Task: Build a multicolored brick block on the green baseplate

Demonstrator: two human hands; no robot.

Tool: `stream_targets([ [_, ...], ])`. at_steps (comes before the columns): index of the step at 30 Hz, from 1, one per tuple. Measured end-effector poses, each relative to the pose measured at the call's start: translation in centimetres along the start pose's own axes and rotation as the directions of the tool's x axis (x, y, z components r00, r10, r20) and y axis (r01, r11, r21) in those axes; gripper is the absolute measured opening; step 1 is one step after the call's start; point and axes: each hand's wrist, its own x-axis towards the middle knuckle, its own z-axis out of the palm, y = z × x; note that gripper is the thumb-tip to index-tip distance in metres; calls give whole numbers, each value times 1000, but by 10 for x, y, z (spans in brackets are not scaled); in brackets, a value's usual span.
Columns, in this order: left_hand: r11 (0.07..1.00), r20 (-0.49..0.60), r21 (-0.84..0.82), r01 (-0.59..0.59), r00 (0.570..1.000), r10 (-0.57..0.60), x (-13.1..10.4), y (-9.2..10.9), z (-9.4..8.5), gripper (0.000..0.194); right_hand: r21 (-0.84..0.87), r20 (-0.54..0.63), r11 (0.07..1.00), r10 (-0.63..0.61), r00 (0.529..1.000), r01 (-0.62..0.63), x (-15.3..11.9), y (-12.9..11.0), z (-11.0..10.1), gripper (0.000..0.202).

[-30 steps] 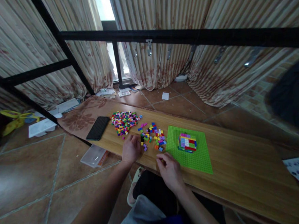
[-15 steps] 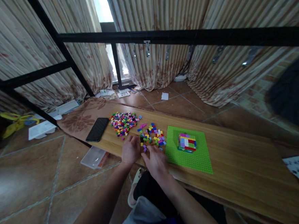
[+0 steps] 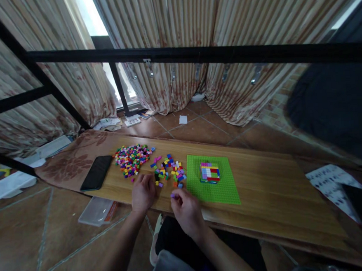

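My right hand (image 3: 188,209) is closed in a pinch on a small purple brick (image 3: 173,195), just above the wooden table near its front edge. To its left, my left hand (image 3: 144,192) rests with curled fingers beside the smaller group of loose bricks (image 3: 171,171); whatever its fingertips hold is hidden. A larger heap of mixed bricks (image 3: 133,158) lies farther back on the left. Right of my hands is a green baseplate (image 3: 216,195), bearing a small block built of colourful bricks (image 3: 210,173).
A black phone (image 3: 96,173) lies at the table's left part, beside a brown patterned cloth (image 3: 74,157). Below the front edge is a clear plastic box (image 3: 96,210). A black metal rail (image 3: 175,53) crosses beyond the table. A printed sheet (image 3: 330,185) is at the right.
The view has turned to the right. My right hand has drawn back from the loose bricks and now pinches a purple brick. My left hand stays near the small group.
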Motion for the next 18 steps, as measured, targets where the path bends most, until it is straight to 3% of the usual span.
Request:
stream_targets([
  [5,1000,-5,10,-15,1000,15,0,-2,1,23,254,-106,931,297,949,-263,-22,29,-57,16],
  [9,999,-10,27,-20,1000,20,1,-3,2,23,402,-274,852,463,843,-337,-16,61,-96,27],
  [12,999,-8,25,-25,1000,25,2,-4,2,24,470,-307,810,522,795,-350,-3,77,-112,33],
  [14,999,-4,25,-29,1000,29,2,-4,2,25,465,-308,816,513,802,-343,5,82,-116,32],
  [18,999,0,41,-16,1000,16,3,-3,1,25,408,-295,869,416,860,-280,15,83,-117,29],
])
